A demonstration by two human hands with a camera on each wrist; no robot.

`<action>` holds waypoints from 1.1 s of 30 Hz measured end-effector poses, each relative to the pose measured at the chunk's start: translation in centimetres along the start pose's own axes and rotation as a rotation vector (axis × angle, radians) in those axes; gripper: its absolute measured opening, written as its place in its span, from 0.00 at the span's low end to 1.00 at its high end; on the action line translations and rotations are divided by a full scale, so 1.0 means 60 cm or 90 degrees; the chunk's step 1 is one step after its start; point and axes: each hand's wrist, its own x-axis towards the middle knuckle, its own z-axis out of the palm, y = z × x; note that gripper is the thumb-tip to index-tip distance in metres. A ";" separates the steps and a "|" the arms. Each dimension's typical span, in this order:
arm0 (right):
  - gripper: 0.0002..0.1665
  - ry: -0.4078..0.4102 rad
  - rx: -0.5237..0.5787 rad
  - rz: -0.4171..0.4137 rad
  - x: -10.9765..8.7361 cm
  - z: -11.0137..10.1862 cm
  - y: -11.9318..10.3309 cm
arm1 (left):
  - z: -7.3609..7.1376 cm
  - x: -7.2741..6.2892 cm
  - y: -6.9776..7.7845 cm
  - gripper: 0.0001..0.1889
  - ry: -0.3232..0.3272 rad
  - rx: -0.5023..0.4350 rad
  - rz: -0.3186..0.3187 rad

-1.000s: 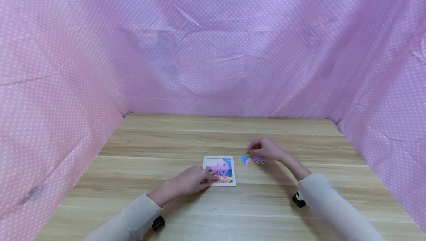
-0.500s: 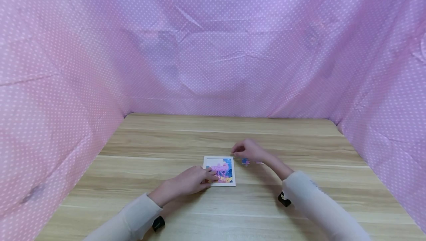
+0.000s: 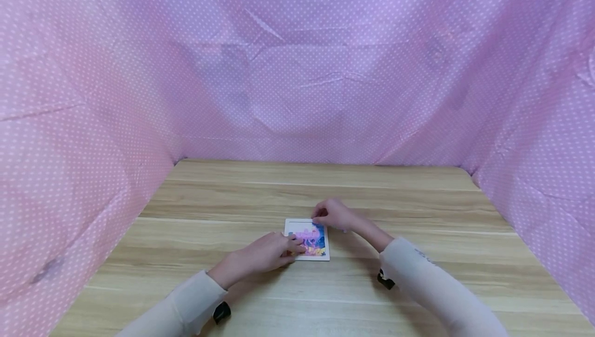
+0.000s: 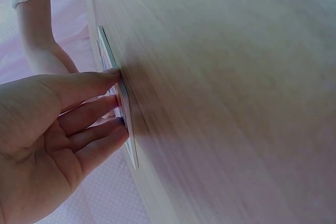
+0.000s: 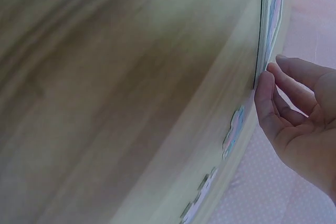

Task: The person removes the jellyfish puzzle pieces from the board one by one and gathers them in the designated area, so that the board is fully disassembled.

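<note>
A square jigsaw puzzle board (image 3: 304, 257) with a white rim and a pink and blue sea picture lies flat on the table. My left hand (image 3: 267, 251) rests on its lower left part. In the left wrist view that hand's thumb (image 4: 107, 80) touches the near edge, with the other fingers on the picture. Over the far right corner of the board, my right hand (image 3: 335, 214) has thumb and fingertips pinched together on a jigsaw piece, which the fingers mostly hide.
Beside the board, in the right wrist view, lie a pink and blue jigsaw piece (image 5: 234, 130) and a purple one (image 5: 200, 200). The wooden table (image 3: 232, 192) ends at a pink dotted cloth (image 3: 297, 94) behind and at both sides.
My right hand has moved left from the loose jigsaw pieces to the board's far right corner. The left hand and the board have stayed put.
</note>
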 end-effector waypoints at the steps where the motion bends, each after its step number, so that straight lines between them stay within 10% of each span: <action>1: 0.04 0.000 0.000 0.000 0.001 0.001 -0.001 | 0.000 0.000 0.000 0.15 0.000 0.000 0.000; 33: 0.02 0.024 0.023 0.075 0.003 0.015 -0.012 | 0.000 0.004 0.002 0.16 -0.004 0.005 -0.003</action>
